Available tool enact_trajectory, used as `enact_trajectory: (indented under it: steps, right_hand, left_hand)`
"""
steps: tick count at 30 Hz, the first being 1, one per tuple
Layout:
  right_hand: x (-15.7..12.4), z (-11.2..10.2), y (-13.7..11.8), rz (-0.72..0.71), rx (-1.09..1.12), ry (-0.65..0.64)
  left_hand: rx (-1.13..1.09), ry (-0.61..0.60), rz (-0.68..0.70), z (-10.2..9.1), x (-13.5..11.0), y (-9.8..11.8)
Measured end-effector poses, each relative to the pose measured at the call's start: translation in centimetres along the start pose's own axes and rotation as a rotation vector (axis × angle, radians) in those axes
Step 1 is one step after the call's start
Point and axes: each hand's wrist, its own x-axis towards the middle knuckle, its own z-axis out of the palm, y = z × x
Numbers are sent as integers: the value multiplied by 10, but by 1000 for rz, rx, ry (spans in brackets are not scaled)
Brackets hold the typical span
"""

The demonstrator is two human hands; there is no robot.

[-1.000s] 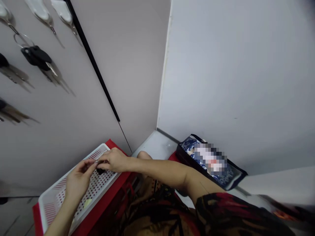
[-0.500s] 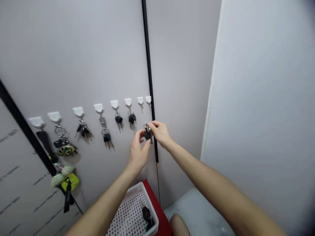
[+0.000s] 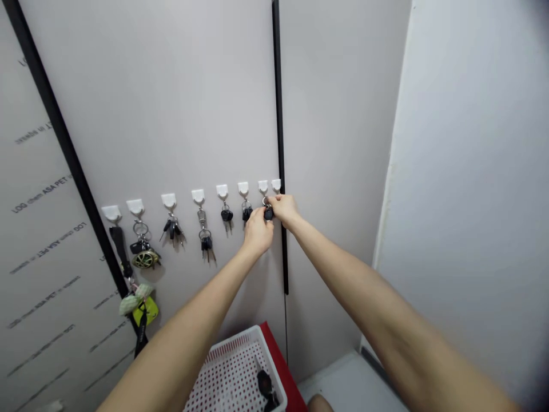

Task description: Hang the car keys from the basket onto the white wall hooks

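Both my arms reach up to a row of white wall hooks (image 3: 198, 195). My left hand (image 3: 258, 232) and my right hand (image 3: 283, 208) are closed together on a black-headed key with a metal ring (image 3: 268, 212). The ring sits right under the second hook from the right (image 3: 263, 186). The last hook (image 3: 276, 184), next to the black strip, hangs bare. Other key bunches (image 3: 205, 234) hang from the hooks to the left.
A black vertical strip (image 3: 280, 143) divides the wall panels just right of the hooks. Below stands a white perforated basket (image 3: 231, 372) on a red surface (image 3: 286, 377), with a black key (image 3: 265, 384) in it. A green and yellow tag bunch (image 3: 139, 306) hangs at the left.
My hands lifted a key out of the basket and carried it up to the hook row. My view swung from the basket to the wall, and the hands rose a little more.
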Motion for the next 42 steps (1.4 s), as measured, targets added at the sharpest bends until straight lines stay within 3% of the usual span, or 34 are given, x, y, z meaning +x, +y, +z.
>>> enact_trajectory:
  steps: [5,8,10,12,14,15,18,23,32,37,39,42]
  right_hand:
    - [-8,-1,15,-52,-63,-14]
    - [-40,-8,32,-160,-72,75]
    - [-79,-12,48,-258,-118,25]
    - [-128,-12,64,-330,-196,-254]
    - [-177,-9,80,-384,-280,-749]
    - [-198,-6,87,-409,-343,-924]
    - [-236,4,100,-500,-558,-1143]
    - [-244,15,103,-677,-744,-1187]
    - [-260,22,105,-653,-752,-1127]
    - [-236,12,99,-388,-493,-1016]
    - [-211,3,92,-233,-291,-901]
    - [-164,-11,74,-40,-9,-711]
  left_hand:
    - [-48,-35,-4,0,-26,-12]
    - [-98,-119,-29,4,-72,-39]
    - [-98,-233,-107,9,-114,-63]
    - [-60,-386,-220,15,-158,-88]
    - [-12,-546,-299,20,-196,-109]
    - [10,-601,-306,23,-210,-117]
    - [65,-687,-234,28,-236,-129]
    - [156,-719,-99,32,-241,-129]
    - [245,-668,-234,29,-243,-134]
    - [-47,-630,-437,23,-225,-124]
    - [-241,-562,-458,20,-202,-112]
    - [-422,-416,-382,17,-156,-84]
